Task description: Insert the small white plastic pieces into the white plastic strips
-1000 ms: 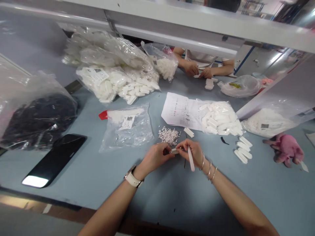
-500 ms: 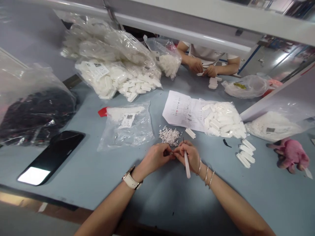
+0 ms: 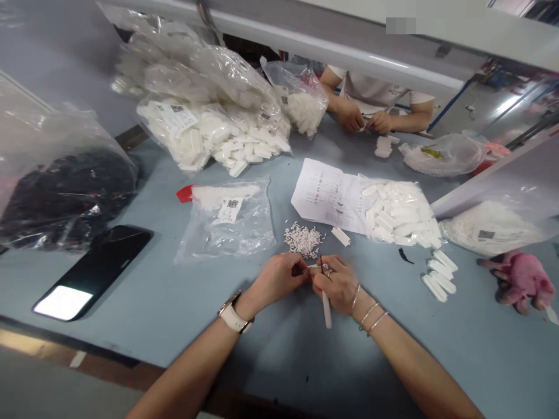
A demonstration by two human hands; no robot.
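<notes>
My left hand (image 3: pixel 282 276) is closed, its thumb and fingers pinching the end of a small white plastic piece (image 3: pixel 317 266). Close beside it, my right hand (image 3: pixel 340 285) is curled around a slim white-handled tool (image 3: pixel 326 311) with a thin dark tip pointing away from me. The right fingers also meet the white piece; how they touch it is partly hidden. Just beyond my hands lies a pile of tiny white parts (image 3: pixel 302 240). A flat white plastic piece (image 3: pixel 340 236) rests to the right of the pile.
A clear bag (image 3: pixel 227 238), printed paper (image 3: pixel 321 195) and a bag of white pieces (image 3: pixel 399 212) lie ahead. Several white pieces (image 3: pixel 439 276) and a pink toy (image 3: pixel 526 279) are at right, a phone (image 3: pixel 96 270) at left. A co-worker's hands (image 3: pixel 364 119) work across the table.
The white piece now shows between my hands. My right hand has turned slightly, bringing the tool more upright. The view has shifted a little.
</notes>
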